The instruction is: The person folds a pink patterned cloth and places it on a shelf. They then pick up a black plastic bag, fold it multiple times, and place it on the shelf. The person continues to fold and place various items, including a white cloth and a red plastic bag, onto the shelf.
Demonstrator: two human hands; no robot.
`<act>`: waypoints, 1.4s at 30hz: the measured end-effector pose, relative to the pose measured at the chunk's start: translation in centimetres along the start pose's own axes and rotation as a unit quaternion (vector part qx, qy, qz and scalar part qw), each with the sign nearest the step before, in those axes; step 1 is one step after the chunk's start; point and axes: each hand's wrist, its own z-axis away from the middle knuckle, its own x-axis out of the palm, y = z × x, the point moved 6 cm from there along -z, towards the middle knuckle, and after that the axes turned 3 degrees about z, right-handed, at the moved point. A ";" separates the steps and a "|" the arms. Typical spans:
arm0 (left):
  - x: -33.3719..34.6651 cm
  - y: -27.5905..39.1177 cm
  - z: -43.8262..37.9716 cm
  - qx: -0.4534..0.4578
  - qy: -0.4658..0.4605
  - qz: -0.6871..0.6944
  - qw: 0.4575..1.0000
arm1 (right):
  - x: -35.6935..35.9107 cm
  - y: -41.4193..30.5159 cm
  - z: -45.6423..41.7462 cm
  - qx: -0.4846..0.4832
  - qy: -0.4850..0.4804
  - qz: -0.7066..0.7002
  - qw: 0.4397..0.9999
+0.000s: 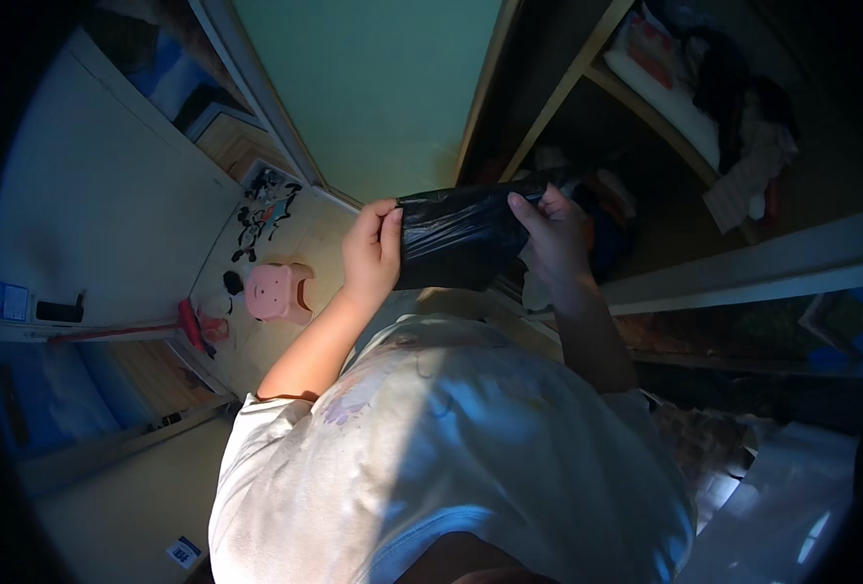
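A black plastic bag is stretched flat between my two hands, in front of my chest. My left hand pinches its left edge between thumb and fingers. Near the upper right corner of the bag, my right hand grips it between thumb and fingers. The plastic looks thin and shiny, with creases running across it. Its lower edge hangs just above my light T-shirt.
A pink stool stands on the floor at left, beside a red broom. A green panel rises ahead. At right is an open wooden cabinet holding clothes and fabric. A white door is at far left.
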 end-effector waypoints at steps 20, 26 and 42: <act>3.6 -7.5 6.9 -0.357 -0.488 0.332 0.723 | 1.5 -1.4 -0.4 0.051 -0.055 -0.016 0.997; 4.9 -2.9 3.3 -0.361 -0.288 0.642 0.612 | 2.0 -0.7 -0.1 0.054 -0.118 0.072 0.989; 0.7 -1.5 -2.0 -0.331 -0.142 0.707 0.608 | -1.4 4.3 1.6 0.041 -0.071 0.191 0.978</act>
